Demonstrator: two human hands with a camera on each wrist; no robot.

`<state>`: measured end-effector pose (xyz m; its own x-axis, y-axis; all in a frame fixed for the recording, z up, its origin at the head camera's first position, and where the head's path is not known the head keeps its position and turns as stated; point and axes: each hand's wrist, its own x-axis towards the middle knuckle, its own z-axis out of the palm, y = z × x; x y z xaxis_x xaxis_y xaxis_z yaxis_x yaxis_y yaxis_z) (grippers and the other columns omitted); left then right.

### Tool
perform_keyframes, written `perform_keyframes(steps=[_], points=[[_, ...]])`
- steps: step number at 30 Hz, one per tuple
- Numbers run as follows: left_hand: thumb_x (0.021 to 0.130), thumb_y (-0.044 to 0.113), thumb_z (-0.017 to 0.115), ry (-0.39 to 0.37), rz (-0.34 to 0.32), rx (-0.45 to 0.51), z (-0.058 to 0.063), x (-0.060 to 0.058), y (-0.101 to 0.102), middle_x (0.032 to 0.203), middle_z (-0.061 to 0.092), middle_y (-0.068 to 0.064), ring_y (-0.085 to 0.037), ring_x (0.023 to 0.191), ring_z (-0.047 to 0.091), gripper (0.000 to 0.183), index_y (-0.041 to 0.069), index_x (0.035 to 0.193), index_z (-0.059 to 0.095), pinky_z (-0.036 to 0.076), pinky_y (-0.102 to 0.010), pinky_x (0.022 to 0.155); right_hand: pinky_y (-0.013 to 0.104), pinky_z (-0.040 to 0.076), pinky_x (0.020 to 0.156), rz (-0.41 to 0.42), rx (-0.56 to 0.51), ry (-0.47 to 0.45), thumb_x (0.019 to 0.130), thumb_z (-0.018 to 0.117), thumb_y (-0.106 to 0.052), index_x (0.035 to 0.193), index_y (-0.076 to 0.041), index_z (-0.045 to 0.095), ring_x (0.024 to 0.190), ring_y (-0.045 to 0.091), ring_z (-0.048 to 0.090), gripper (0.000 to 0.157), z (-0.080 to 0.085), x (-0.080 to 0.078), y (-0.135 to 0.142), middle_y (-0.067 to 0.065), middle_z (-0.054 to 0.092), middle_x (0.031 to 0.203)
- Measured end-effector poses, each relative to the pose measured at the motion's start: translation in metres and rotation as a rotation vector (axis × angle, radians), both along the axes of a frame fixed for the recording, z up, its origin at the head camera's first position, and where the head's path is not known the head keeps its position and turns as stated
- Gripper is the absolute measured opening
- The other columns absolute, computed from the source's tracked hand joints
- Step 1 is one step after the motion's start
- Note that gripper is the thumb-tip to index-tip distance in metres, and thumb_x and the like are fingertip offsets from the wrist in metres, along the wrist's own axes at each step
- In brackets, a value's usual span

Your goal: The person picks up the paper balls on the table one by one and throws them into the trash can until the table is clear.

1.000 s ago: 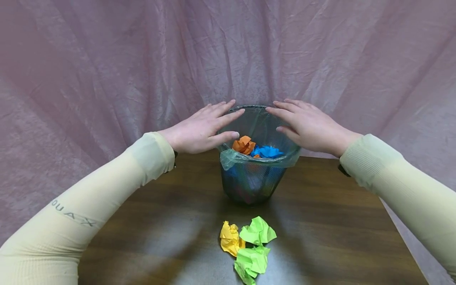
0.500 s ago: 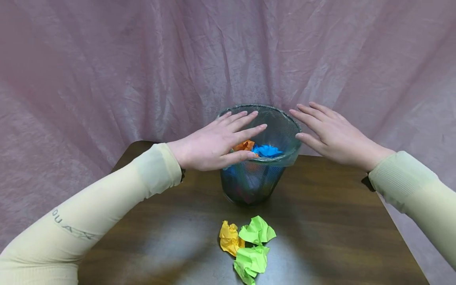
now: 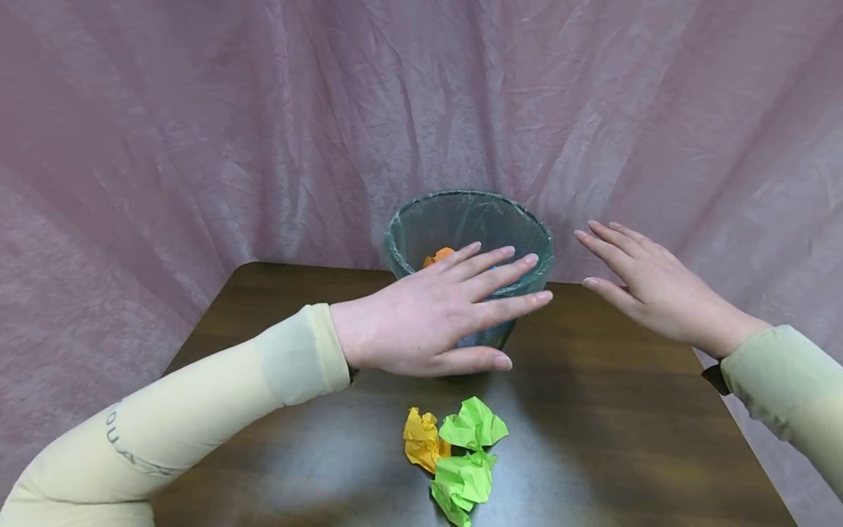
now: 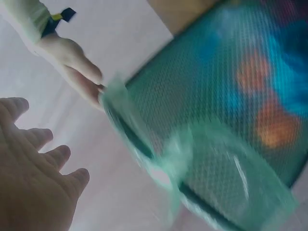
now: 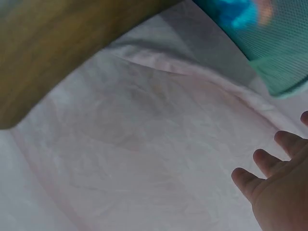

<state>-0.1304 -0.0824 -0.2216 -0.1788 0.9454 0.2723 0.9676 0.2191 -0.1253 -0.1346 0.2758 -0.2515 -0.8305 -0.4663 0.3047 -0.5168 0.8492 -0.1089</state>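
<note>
In the head view my left hand (image 3: 435,315) spreads its straight fingers in front of a mesh wastebasket (image 3: 408,219), overlapping its near side. The basket has a translucent green bin liner (image 4: 231,168) folded over its rim. Orange crumpled paper (image 3: 437,257) shows inside; the left wrist view also shows blue paper (image 4: 291,72) through the mesh. My right hand (image 3: 658,293) is held in the air right of the basket, fingers extended and holding nothing. Nearer me on the table lie a yellow crumpled paper (image 3: 424,441) and two light green crumpled papers (image 3: 474,424).
The dark wooden table (image 3: 296,454) carries the basket near its back edge. A pink curtain (image 3: 329,132) hangs close behind. The table's right edge runs beneath the right forearm.
My left hand has moved right and toward me, from the basket's left rim to across its front. My right hand has drawn away to the right and lower. The papers on the table stay put.
</note>
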Motion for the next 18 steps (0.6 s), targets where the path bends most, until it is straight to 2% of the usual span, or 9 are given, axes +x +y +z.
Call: perform_keyframes(steps=[7, 10, 18], points=[[0.105, 0.061, 0.039, 0.009, -0.072, -0.065, -0.025, 0.021, 0.009, 0.171, 0.008, -0.006, -0.022, 0.156, -0.004, 0.072, 0.024, 0.165, 0.022, 0.001, -0.043, 0.125, 0.061, 0.020, 0.118, -0.008, -0.023, -0.014, 0.103, 0.064, -0.034, 0.162, -0.018, 0.033, 0.149, 0.043, 0.026, 0.068, -0.034, 0.011, 0.011, 0.015, 0.031, 0.165], [0.105, 0.062, 0.040, 0.022, -0.089, -0.072, -0.040, 0.026, 0.011, 0.171, 0.012, -0.008, -0.022, 0.157, -0.001, 0.073, 0.024, 0.165, 0.024, 0.005, -0.044, 0.125, 0.060, 0.021, 0.118, -0.020, -0.038, -0.028, 0.103, 0.064, -0.034, 0.162, -0.020, 0.034, 0.149, 0.042, 0.027, 0.068, -0.048, 0.016, 0.013, 0.012, 0.031, 0.165], [0.105, 0.062, 0.037, -0.041, -0.091, -0.106, -0.074, 0.034, 0.010, 0.171, 0.010, -0.006, -0.020, 0.156, -0.003, 0.072, 0.025, 0.165, 0.022, 0.007, -0.044, 0.125, 0.060, 0.023, 0.117, -0.037, -0.040, -0.076, 0.103, 0.063, -0.038, 0.162, -0.023, 0.033, 0.151, 0.040, 0.026, 0.068, -0.081, 0.031, 0.012, 0.008, 0.029, 0.166]])
